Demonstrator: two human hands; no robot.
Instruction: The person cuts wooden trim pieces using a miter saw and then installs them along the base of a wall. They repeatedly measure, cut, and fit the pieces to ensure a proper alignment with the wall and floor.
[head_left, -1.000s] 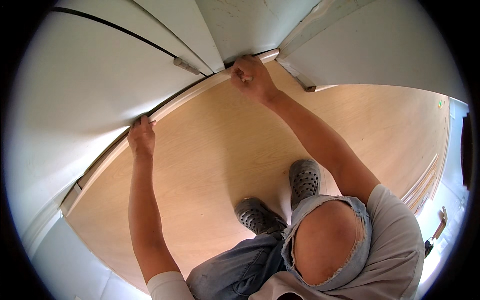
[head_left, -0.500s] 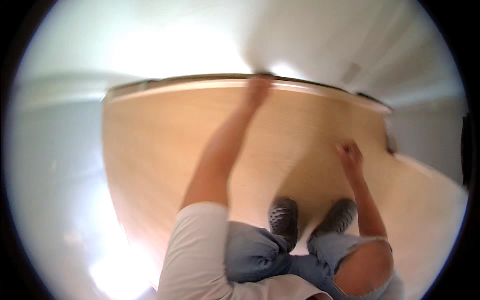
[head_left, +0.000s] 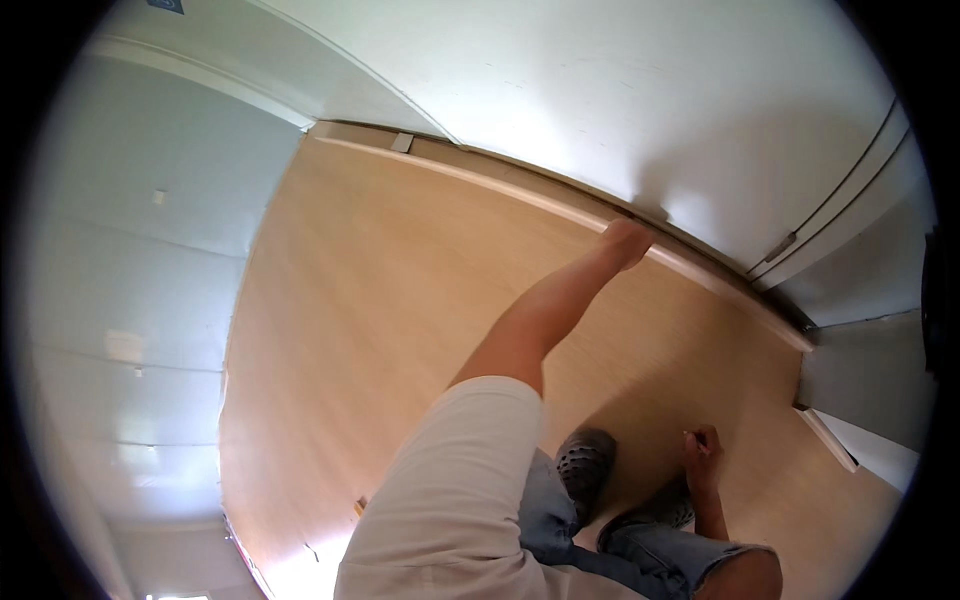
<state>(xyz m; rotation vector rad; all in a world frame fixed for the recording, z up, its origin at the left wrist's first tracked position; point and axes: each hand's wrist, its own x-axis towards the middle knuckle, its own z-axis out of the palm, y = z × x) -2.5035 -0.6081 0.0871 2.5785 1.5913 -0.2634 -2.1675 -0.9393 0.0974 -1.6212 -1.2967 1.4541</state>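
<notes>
My left hand (head_left: 625, 243) reaches up to the pale trim strip (head_left: 540, 203) along the base of the white cabinet wall (head_left: 600, 80), its fingers bent over the strip. My right hand (head_left: 701, 452) is lower, over the wood-look floor (head_left: 380, 290) near my shoes, fingers curled around something small that I cannot make out. A small pale block (head_left: 403, 143) sits at the strip farther left.
A pale wall (head_left: 130, 280) runs along the left. At the right, a grey panel (head_left: 860, 380) meets the floor with a short light strip (head_left: 825, 435) at its foot. My grey clogs (head_left: 585, 465) and jeans are below. A bright patch lies at the lower left.
My view has swung round to take in more of the left wall. My right hand has left the cabinet-base strip and dropped toward my shoes. My left hand is still at the strip.
</notes>
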